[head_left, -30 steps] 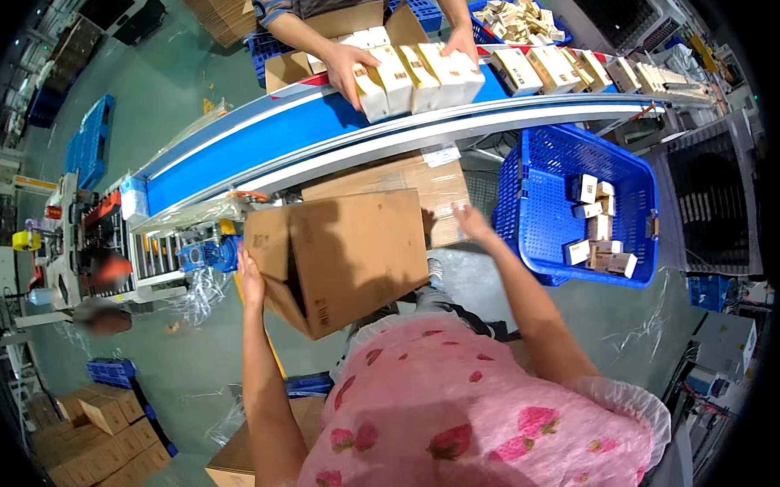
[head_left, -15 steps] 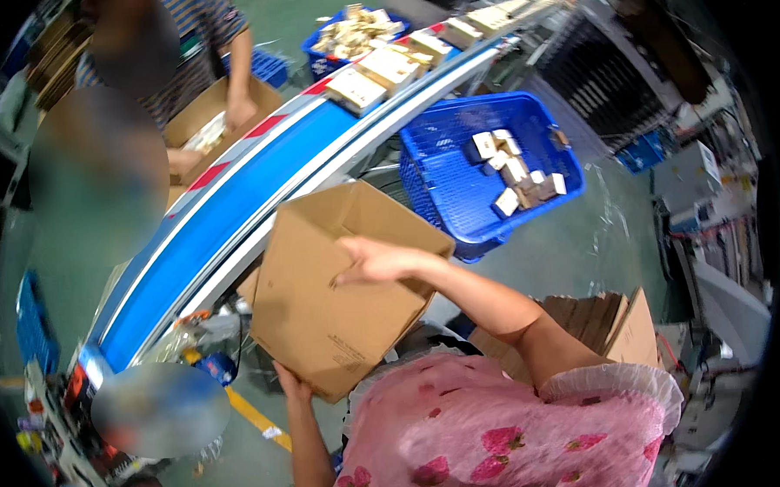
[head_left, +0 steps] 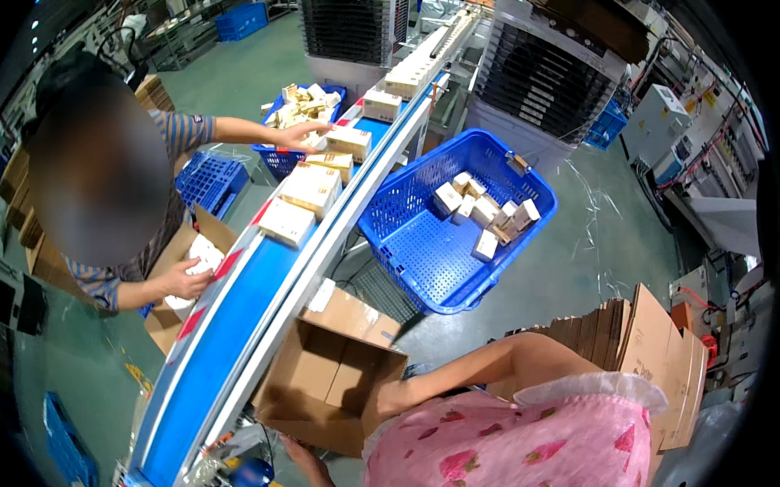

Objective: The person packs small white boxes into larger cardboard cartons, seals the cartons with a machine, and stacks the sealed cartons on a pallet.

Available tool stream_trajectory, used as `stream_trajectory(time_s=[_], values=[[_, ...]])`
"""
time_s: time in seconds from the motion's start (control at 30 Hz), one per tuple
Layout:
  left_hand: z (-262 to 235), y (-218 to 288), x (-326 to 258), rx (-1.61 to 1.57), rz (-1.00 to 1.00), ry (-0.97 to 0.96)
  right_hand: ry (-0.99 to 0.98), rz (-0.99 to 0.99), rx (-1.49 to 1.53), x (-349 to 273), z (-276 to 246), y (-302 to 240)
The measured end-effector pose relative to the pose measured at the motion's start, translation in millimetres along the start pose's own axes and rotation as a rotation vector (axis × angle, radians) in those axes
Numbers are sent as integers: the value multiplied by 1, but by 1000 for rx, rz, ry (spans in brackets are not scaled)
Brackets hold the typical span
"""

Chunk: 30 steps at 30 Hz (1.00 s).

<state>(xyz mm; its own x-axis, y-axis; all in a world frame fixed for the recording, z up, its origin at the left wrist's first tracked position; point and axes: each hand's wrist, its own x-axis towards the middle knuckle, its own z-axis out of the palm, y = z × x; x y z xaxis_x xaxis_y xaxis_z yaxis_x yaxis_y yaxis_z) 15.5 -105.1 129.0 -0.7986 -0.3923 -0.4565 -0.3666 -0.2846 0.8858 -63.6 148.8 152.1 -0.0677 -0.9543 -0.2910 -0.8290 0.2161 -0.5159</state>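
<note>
While the person in the pink apron [head_left: 503, 447] stands beside the conveyor belt [head_left: 213, 382], an open cardboard box [head_left: 315, 356] is right in front of them, its mouth turned up so that I see the brown inside walls. The right grip [head_left: 395, 398] is against the box's right side, its fingertips out of sight; the left grip [head_left: 304, 459] is at the bottom edge. I cannot tell whether either is clenched on the cardboard.

A white label [head_left: 320, 295] marks the carton [head_left: 351, 319] behind the box, and the small boxes [head_left: 312, 190] on the belt bear dark print too small to read. More print runs over the flat cardboard [head_left: 590, 330] at the right.

The box's far left edge comes close to the metal rail [head_left: 268, 336]. The tightest side is there; to the right, green floor [head_left: 531, 294] shows between the blue basket [head_left: 416, 251] and the flat cardboard. Across the belt, a co-worker's hand [head_left: 303, 136] is at the small boxes.
</note>
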Motion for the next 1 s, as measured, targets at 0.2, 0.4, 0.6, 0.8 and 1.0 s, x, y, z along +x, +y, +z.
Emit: stream_trajectory(time_s=[0.2,0.4,0.6,0.8,1.0], values=[[47,22,29,818,237,294,415,-189,246,-8,-96,58],[62,30,21,707,184,320,-41,437,-429,-64,-47,189],[16,9,20,733,146,352,6,472,-15,7,23,150],[-106,-59,19,188,88,85,12,609,8,13,10,142],[-28,-76,70,1370,-158,-58,-22,808,184,15,-8,152]])
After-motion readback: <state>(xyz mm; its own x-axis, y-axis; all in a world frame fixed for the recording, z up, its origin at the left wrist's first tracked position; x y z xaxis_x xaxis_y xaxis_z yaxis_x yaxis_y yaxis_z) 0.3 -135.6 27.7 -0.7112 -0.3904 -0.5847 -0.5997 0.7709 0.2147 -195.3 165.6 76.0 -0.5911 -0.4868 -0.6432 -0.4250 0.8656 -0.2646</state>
